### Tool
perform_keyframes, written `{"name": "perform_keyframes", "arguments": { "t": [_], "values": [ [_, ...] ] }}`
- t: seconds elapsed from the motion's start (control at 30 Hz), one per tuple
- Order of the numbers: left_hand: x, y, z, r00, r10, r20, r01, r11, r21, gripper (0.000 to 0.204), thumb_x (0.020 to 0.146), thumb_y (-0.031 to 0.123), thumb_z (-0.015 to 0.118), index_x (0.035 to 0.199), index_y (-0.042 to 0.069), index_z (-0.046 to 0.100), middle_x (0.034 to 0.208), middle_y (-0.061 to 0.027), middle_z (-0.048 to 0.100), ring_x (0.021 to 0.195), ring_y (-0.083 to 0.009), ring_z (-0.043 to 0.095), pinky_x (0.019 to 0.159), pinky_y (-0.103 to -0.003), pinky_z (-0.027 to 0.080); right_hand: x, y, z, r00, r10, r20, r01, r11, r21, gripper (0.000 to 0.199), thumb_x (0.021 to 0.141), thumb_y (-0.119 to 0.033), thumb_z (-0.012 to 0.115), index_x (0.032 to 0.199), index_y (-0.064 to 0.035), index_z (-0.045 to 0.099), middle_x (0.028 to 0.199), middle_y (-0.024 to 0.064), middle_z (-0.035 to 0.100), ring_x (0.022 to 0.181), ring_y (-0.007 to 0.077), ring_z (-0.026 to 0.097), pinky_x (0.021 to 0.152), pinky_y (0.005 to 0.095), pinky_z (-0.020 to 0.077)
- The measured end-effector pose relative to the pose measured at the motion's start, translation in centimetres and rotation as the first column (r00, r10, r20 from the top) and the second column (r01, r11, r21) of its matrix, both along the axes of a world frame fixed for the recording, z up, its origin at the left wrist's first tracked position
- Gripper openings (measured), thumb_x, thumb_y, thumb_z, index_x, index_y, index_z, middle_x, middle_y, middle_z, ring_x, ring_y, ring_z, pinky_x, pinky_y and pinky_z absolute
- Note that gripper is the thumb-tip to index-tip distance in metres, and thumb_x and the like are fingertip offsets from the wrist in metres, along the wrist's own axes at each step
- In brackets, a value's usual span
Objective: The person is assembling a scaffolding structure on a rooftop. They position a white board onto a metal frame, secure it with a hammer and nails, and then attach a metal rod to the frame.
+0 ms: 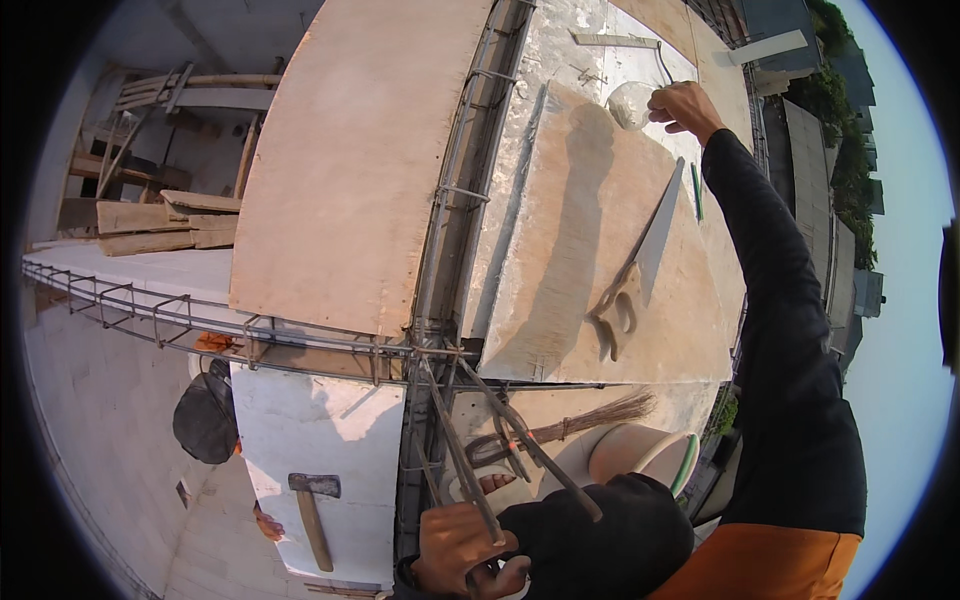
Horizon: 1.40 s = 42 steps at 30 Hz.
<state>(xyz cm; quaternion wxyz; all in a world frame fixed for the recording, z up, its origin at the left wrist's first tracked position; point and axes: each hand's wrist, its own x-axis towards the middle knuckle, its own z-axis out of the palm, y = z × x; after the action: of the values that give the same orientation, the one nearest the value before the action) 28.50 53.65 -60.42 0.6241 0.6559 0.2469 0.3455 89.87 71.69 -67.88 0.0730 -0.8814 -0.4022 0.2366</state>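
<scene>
At the far end of the plywood sheet (650,200), my right hand (685,108) is closed, fingertips at the edge of a pale, rounded plastic bag (630,104). Its contents are not clear. My left hand (455,545) is low in the picture with fingers curled, close behind the end of an upright steel bar (468,470). Whatever it grips is hidden. A handsaw (643,270) with a wooden handle lies on the plywood, between my two hands. Beside its blade is a thin green stick-like thing (697,190).
Rebar cages (465,170) cross between the panels. A hammer (316,510) lies on a white board at lower left, beside a co-worker in a black cap (205,415). A bucket (645,455) and a twig broom (600,418) are near my feet. A metal square (615,40) lies far off.
</scene>
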Motion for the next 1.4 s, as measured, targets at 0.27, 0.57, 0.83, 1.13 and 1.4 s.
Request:
{"name": "perform_keyframes", "arguments": {
  "t": [0.27, 0.57, 0.83, 1.13, 1.4],
  "values": [
    [0.0, 1.1, -0.5, 0.979, -0.198, -0.048, 0.193, 0.977, -0.093, 0.021, 0.081, 0.027, 0.075, 0.074, 0.007, 0.071, 0.059, -0.0057, 0.062, 0.054, -0.026, 0.066, 0.054, -0.04, 0.052, -5.2, -8.6, 1.3, 0.951, -0.169, -0.26, 0.125, 0.976, -0.176, 0.03, 0.085, -0.023, 0.065, 0.097, 0.0009, 0.078, 0.089, 0.0134, 0.079, 0.081, 0.0221, 0.078, 0.069, 0.036, 0.0646],
    [0.5, 0.4, 0.0, 0.998, -0.056, 0.034, 0.057, 0.998, -0.029, 0.009, 0.08, 0.015, 0.072, 0.076, 0.008, 0.067, 0.066, -0.0088, 0.06, 0.053, -0.0287, 0.058, 0.05, -0.04, 0.043, 0.8, -3.4, -6.4, 0.993, -0.109, 0.054, 0.095, 0.971, 0.219, 0.037, 0.091, -0.031, 0.063, 0.104, 0.0004, 0.078, 0.094, 0.0195, 0.076, 0.086, 0.0321, 0.074, 0.078, 0.0408, 0.0579],
    [0.7, 0.8, 0.3, 1.0, -0.006, -0.018, 0.006, 1.0, -0.015, 0.01, 0.08, 0.017, 0.069, 0.078, 0.008, 0.067, 0.064, -0.0078, 0.056, 0.051, -0.0262, 0.056, 0.048, -0.038, 0.041, 0.0, 4.0, -13.6, 0.908, -0.215, 0.36, 0.252, 0.966, -0.059, 0.041, 0.087, -0.031, 0.063, 0.118, -0.0064, 0.077, 0.122, 0.0217, 0.076, 0.115, 0.0388, 0.073, 0.099, 0.0479, 0.0559],
    [1.0, 1.3, -0.5, 0.999, -0.022, 0.032, 0.023, 1.0, -0.021, 0.019, 0.087, 0.022, 0.066, 0.075, 0.007, 0.065, 0.062, -0.0068, 0.053, 0.048, -0.0251, 0.053, 0.046, -0.036, 0.039, 2.2, 3.2, -14.5, 0.867, -0.16, 0.473, 0.135, 0.987, 0.086, 0.038, 0.091, -0.029, 0.061, 0.113, -0.0008, 0.073, 0.118, 0.0256, 0.075, 0.113, 0.0435, 0.072, 0.097, 0.0502, 0.0564],
    [1.1, 1.0, -0.8, 0.999, -0.026, 0.033, 0.027, 1.0, -0.011, 0.022, 0.089, 0.022, 0.065, 0.074, 0.006, 0.064, 0.062, -0.0065, 0.053, 0.048, -0.0249, 0.053, 0.046, -0.035, 0.042, 2.1, 5.3, -15.4, 0.872, -0.044, 0.488, -0.074, 0.973, 0.22, 0.044, 0.091, -0.021, 0.058, 0.13, -0.0032, 0.068, 0.123, 0.0256, 0.071, 0.116, 0.0436, 0.069, 0.099, 0.0516, 0.0543]
  ]
}}
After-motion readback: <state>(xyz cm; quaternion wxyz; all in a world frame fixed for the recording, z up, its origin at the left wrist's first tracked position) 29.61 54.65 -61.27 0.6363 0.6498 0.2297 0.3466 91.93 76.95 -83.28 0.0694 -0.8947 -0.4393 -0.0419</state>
